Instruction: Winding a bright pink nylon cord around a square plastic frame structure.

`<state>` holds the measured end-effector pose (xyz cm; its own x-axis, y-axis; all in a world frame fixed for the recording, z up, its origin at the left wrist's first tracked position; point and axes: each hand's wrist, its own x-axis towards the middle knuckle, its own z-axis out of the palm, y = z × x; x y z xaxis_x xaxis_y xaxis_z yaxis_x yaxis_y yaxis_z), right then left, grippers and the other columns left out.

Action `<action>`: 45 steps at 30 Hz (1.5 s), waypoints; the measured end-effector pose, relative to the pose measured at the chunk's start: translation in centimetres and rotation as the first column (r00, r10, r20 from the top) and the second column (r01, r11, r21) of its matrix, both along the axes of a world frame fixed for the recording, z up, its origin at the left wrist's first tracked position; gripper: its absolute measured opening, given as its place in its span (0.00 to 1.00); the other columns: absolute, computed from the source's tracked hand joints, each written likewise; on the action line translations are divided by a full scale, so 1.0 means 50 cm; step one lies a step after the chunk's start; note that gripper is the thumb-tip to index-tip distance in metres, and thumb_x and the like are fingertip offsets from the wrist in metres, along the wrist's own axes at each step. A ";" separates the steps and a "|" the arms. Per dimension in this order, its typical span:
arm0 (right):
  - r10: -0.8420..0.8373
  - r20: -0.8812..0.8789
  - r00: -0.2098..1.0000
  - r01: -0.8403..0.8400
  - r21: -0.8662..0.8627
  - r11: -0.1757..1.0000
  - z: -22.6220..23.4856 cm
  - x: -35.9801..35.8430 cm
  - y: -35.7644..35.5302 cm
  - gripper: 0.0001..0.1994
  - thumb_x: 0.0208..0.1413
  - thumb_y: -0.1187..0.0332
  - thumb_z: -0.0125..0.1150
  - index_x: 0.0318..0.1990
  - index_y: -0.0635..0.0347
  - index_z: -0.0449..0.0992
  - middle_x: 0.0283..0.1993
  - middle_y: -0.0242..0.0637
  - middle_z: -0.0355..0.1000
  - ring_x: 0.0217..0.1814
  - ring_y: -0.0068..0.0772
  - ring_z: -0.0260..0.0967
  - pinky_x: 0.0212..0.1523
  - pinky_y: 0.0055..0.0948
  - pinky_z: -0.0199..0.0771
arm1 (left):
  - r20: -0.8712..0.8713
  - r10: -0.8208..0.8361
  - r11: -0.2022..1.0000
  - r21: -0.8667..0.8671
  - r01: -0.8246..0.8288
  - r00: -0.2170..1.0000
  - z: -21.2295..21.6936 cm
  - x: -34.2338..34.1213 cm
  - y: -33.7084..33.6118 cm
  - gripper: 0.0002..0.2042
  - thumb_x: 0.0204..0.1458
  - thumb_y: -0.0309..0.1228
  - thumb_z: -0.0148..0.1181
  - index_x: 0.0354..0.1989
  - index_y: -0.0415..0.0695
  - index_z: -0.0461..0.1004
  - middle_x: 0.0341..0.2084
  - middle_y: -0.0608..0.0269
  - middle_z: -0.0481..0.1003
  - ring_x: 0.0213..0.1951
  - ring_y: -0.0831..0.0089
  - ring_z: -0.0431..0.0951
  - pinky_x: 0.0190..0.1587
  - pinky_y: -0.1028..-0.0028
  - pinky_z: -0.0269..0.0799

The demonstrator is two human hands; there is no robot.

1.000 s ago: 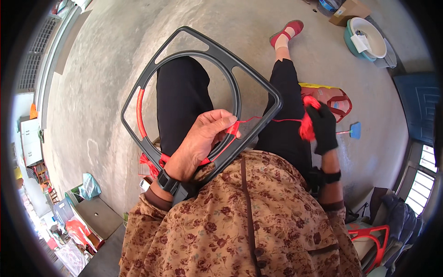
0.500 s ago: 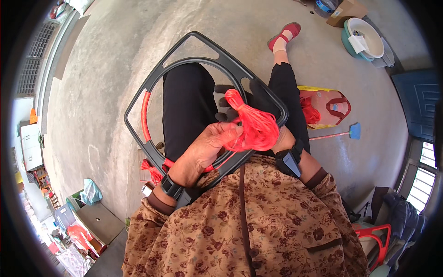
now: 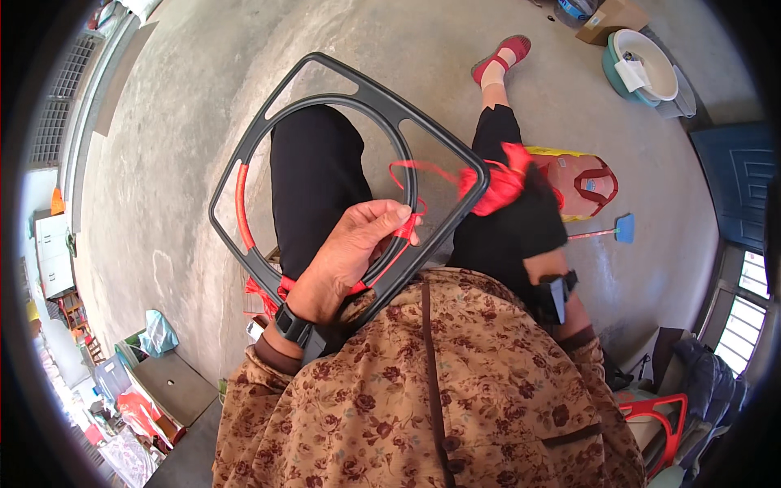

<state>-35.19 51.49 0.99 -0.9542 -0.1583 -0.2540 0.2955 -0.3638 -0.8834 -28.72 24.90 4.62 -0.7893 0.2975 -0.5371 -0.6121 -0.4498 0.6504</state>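
A dark grey plastic frame (image 3: 324,71), squarish outside with a round opening, rests across my lap. Red cord is wound tightly round part of its ring (image 3: 242,207) on the left. My left hand (image 3: 358,236) is closed, pinching red cord against the ring's right side between thumb and fingers. Out beyond the frame's right corner, my right hand (image 3: 541,213) in a dark glove holds a loose bundle of red cord (image 3: 498,183). That hand is smeared by motion, so its fingers are not distinct. A strand of cord loops from the bundle towards the ring.
A red bag with yellow edges (image 3: 596,185) lies on the floor by my right leg, near a blue fly swatter (image 3: 625,229). More red cord (image 3: 262,299) hangs by my left forearm. Basins (image 3: 647,69) and a cardboard box (image 3: 612,20) stand far right.
My right hand has swung right with the cord bundle, from under the frame to outside its corner. The frame has shifted slightly left. My left hand still pinches cord at the ring.
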 end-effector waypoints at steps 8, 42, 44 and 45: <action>-0.065 -0.021 0.998 0.057 -0.275 0.960 -0.035 0.094 0.250 0.19 0.68 0.60 0.44 0.62 0.58 0.65 0.56 0.40 0.70 0.54 0.37 0.70 0.50 0.38 0.76 | 0.030 0.089 0.995 0.045 -0.091 0.996 -0.002 -0.001 0.001 0.10 0.58 0.36 0.60 0.33 0.41 0.76 0.23 0.65 0.78 0.26 0.80 0.78 0.30 0.81 0.74; 0.238 -0.175 0.955 -0.138 0.446 0.884 -0.045 0.003 -0.056 0.26 0.63 0.54 0.52 0.61 0.64 0.64 0.48 0.36 0.71 0.47 0.31 0.71 0.48 0.29 0.70 | -0.046 -0.041 0.998 0.049 0.044 0.998 -0.001 -0.001 0.009 0.11 0.58 0.35 0.60 0.37 0.39 0.77 0.27 0.66 0.79 0.30 0.82 0.78 0.35 0.83 0.73; -0.021 -0.039 0.999 0.029 0.209 0.978 -0.049 0.020 0.014 0.21 0.67 0.57 0.46 0.60 0.62 0.64 0.47 0.35 0.70 0.45 0.30 0.69 0.46 0.28 0.70 | -0.019 -0.035 0.999 0.009 0.035 0.999 0.002 -0.002 0.008 0.11 0.57 0.37 0.61 0.35 0.40 0.77 0.25 0.66 0.78 0.27 0.82 0.77 0.33 0.84 0.71; -0.068 0.180 0.981 0.106 -0.211 0.972 -0.049 0.026 0.058 0.17 0.69 0.61 0.41 0.59 0.61 0.64 0.46 0.34 0.68 0.42 0.28 0.66 0.46 0.27 0.70 | -0.015 -0.037 0.999 0.001 0.037 0.999 0.003 -0.003 0.008 0.11 0.58 0.37 0.61 0.35 0.40 0.77 0.25 0.66 0.79 0.27 0.82 0.77 0.33 0.84 0.71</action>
